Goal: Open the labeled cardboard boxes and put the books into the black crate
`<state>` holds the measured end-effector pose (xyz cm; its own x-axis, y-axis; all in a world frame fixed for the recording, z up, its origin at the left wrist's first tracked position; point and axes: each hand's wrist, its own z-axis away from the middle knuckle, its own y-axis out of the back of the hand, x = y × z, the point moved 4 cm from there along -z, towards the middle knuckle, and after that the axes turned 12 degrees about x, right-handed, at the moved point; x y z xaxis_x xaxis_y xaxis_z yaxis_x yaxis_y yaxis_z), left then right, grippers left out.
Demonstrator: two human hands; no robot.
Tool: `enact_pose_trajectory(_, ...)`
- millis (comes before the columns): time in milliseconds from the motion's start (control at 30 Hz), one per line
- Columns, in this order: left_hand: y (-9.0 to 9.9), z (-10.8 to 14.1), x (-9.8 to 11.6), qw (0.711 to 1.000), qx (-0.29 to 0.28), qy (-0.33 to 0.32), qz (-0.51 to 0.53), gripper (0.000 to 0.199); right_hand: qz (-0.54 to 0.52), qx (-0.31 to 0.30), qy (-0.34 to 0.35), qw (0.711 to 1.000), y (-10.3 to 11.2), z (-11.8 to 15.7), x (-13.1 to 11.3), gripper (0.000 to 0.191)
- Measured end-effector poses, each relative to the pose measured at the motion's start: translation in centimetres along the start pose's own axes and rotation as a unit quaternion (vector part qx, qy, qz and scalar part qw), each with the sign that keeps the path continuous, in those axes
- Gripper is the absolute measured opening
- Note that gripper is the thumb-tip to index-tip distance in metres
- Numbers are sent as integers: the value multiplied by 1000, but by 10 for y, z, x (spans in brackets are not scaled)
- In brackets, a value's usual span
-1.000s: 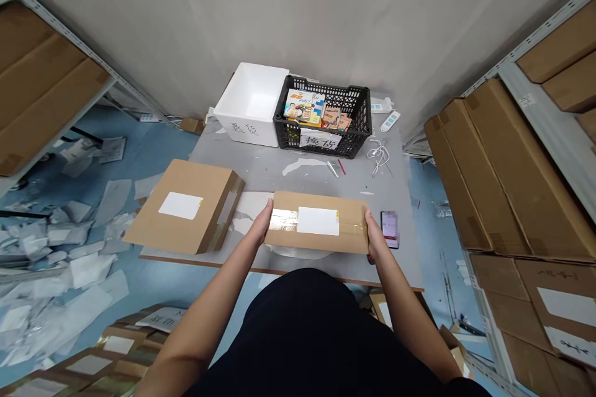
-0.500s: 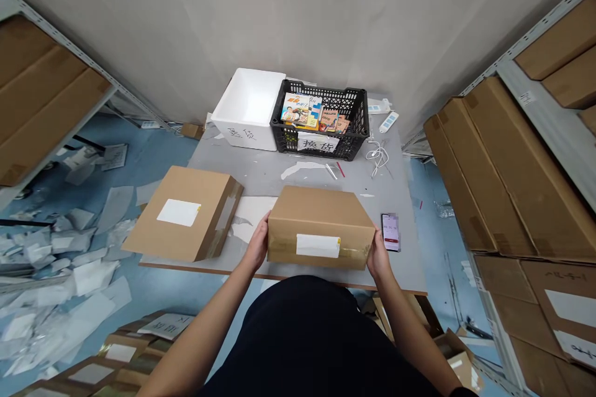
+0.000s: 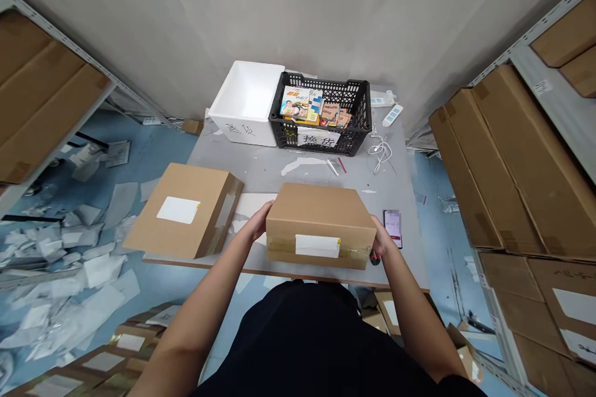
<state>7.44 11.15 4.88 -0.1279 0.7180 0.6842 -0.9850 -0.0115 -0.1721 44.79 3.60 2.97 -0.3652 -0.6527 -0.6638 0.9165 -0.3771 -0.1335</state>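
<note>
Both my hands grip a closed cardboard box [image 3: 320, 216] from its two sides, my left hand [image 3: 258, 222] at the left end and my right hand [image 3: 382, 238] at the right end. A white label and clear tape mark the box's side facing me. To its left, a flat cardboard parcel [image 3: 184, 212] with a white label lies on the grey table [image 3: 274, 177]. A smartphone [image 3: 393, 229] lies just beyond my right hand, and a small red object [image 3: 375, 257] sits beside that hand.
A black plastic crate [image 3: 321, 136] of books and a white foam box [image 3: 242, 127] stand at the table's back. A white cable [image 3: 382, 150] lies to their right. Cardboard cartons fill shelves on both sides, and white scraps litter the blue floor.
The box has tipped over toward me, so its labelled face has turned from the top to the side facing me. Both hands have stayed on its ends.
</note>
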Motion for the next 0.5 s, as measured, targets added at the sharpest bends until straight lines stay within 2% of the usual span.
enact_pose_trajectory(100,-2,9,-8,999,-34,4,-8,55,-6,-32,-48,998,2,10,9,48)
enact_pose_trajectory(167,-3,16,-18,999,-41,-5,-10,61,-6,-37,-52,998,0,15,15,47)
enact_pose_trajectory(367,5,19,-46,996,19,-86,15,81,-64,12,46,997,-7,10,25,58)
enact_pose_trajectory(500,15,4,-58,995,19,-101,9,76,-67,38,39,996,-5,-3,33,53)
